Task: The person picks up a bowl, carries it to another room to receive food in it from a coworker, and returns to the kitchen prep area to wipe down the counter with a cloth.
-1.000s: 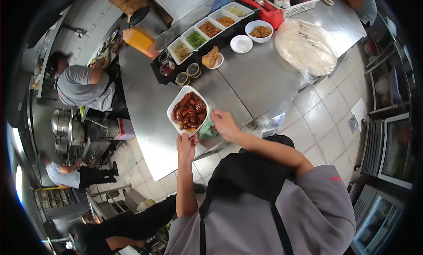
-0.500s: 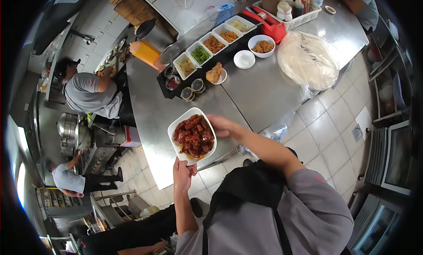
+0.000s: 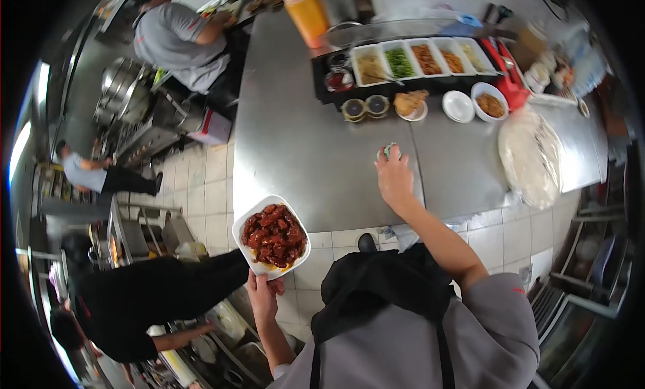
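Observation:
A white square bowl (image 3: 303,256) of dark red glazed food pieces is in my left hand (image 3: 263,293), gripped at its near edge, at the front left corner of the steel table (image 3: 289,140). My right hand (image 3: 394,177) is over the middle of the table, closed around a green cloth (image 3: 390,149) that shows only a little past the fingers. Beyond that hand are a small white dish with a fried piece (image 3: 410,104) and two small dark sauce cups (image 3: 365,107).
White trays of toppings (image 3: 423,58) line the back, beside a red container (image 3: 508,76). White dishes (image 3: 458,107) and a plastic-wrapped round pack (image 3: 529,157) are at the right. Co-workers stand left, one in black (image 3: 134,301) near the bowl, another in grey (image 3: 178,43).
The view has turned. My left hand has carried the bowl leftward to the table's corner. My right hand has left the bowl's side and reached out over the tabletop with the cloth.

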`<state>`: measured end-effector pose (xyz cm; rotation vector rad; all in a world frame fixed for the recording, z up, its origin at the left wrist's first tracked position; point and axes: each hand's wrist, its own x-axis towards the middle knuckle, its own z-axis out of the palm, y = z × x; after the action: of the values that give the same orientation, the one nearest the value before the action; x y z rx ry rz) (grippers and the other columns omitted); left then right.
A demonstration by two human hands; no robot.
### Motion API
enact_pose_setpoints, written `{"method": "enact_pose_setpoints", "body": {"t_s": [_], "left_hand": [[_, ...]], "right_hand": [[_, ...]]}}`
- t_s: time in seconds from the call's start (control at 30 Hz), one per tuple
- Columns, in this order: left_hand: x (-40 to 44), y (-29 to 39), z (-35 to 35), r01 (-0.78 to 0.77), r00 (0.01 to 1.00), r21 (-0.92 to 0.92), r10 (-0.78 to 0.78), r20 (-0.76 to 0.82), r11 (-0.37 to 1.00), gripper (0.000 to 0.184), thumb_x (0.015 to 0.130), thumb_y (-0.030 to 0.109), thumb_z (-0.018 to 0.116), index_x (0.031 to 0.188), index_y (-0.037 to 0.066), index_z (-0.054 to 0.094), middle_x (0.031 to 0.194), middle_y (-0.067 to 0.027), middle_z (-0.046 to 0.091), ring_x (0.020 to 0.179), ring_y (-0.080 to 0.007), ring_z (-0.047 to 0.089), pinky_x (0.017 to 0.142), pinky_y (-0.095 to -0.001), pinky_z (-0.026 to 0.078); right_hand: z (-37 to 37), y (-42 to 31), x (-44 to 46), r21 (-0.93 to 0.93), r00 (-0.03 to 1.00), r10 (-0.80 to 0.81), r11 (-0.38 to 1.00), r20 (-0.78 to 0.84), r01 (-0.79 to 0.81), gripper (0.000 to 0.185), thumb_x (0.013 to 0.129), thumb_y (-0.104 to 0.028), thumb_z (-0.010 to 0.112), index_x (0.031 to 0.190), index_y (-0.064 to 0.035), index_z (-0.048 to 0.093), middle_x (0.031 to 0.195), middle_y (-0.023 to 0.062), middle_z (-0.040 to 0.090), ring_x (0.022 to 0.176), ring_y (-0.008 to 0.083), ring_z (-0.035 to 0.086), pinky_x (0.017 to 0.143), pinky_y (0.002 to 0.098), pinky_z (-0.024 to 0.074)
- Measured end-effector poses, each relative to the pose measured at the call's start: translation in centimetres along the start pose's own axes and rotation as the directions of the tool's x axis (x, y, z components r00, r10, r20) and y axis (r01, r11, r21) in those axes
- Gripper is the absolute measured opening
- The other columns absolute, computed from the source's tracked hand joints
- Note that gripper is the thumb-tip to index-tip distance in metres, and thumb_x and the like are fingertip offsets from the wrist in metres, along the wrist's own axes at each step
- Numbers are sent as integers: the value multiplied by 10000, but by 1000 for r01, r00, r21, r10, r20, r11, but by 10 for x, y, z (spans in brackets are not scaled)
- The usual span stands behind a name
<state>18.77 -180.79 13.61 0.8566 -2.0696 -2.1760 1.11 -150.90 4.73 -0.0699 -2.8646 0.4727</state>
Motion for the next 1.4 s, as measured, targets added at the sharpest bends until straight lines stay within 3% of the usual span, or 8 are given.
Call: {"method": "enact_pose_setpoints", "body": {"t_s": [0.3, 0.37, 0.53, 0.73, 0.93, 1.0, 1.1, 1.4], "left_hand": [[-27, -7, -33, 44, 979, -83, -60, -194, 996, 266, 822, 107, 379, 1054, 6, 460, 633, -72, 529, 420, -115, 468, 371, -217, 382], [-33, -5, -42, 47, 970, -127, -76, -231, 991, 269, 815, 90, 375, 1056, 1, 457, 640, -78, 530, 409, -120, 463, 362, -220, 375], [-40, 5, -68, 19, 947, -169, -72, -313, 985, 252, 826, 77, 358, 1049, -6, 441, 628, -93, 535, 391, -127, 462, 353, -219, 372], [-29, 11, -90, 0, 943, -141, -47, -328, 990, 265, 835, 94, 371, 1071, -12, 430, 629, -93, 534, 380, -126, 454, 342, -221, 379], [11, 22, -73, -12, 990, -85, 0, -139, 996, 269, 863, 111, 372, 1101, -5, 417, 644, -98, 539, 421, -130, 478, 370, -224, 375], [28, 23, -61, 0, 999, -30, -1, -39, 1000, 270, 871, 124, 370, 1106, 1, 421, 645, -92, 540, 425, -127, 482, 372, -223, 381], [57, 32, -26, -14, 990, 75, 4, 141, 997, 272, 879, 113, 345, 1115, 9, 427, 653, -83, 549, 437, -124, 497, 382, -228, 405], [115, 17, 149, 47, 749, 118, -114, 653, 992, 249, 838, 63, 335, 1059, 8, 436, 680, -101, 548, 465, -147, 495, 434, -269, 436]], "right_hand": [[102, -175, 94, 152, 913, -403, 908, 64, 391, 212, 785, -117, 543, 938, 28, 518, 1016, 227, 436, 802, 344, 558, 588, 367, 530], [120, -239, 85, 549, 956, -190, 835, 225, 37, 255, 823, -199, 506, 945, 23, 482, 915, 249, 513, 746, 345, 587, 588, 379, 519], [156, -321, -25, 924, 371, -928, 165, 28, 345, 211, 842, -202, 470, 898, -66, 620, 948, 193, 529, 864, 335, 575, 747, 422, 468], [76, -170, 26, 726, 721, -693, 502, 13, 470, 228, 854, -206, 466, 993, -110, 619, 1052, 148, 538, 821, 305, 589, 735, 403, 474], [6, -32, -11, 455, 981, 186, 870, 53, -189, 234, 895, -288, 439, 994, -124, 575, 1033, 123, 517, 781, 289, 592, 639, 384, 500], [21, -63, -59, 41, 977, -147, 989, 154, 143, 202, 829, -196, 508, 1003, -107, 560, 1063, 112, 496, 794, 289, 581, 555, 395, 499], [50, -116, -89, 433, 886, -462, 806, 31, 405, 162, 771, -137, 545, 912, -75, 593, 958, 159, 561, 834, 292, 583, 594, 390, 501], [-40, 19, -74, 686, 713, -440, 724, 545, -78, 300, 863, -295, 504, 1008, -48, 593, 948, 156, 596, 924, 289, 561, 807, 369, 435]]}}
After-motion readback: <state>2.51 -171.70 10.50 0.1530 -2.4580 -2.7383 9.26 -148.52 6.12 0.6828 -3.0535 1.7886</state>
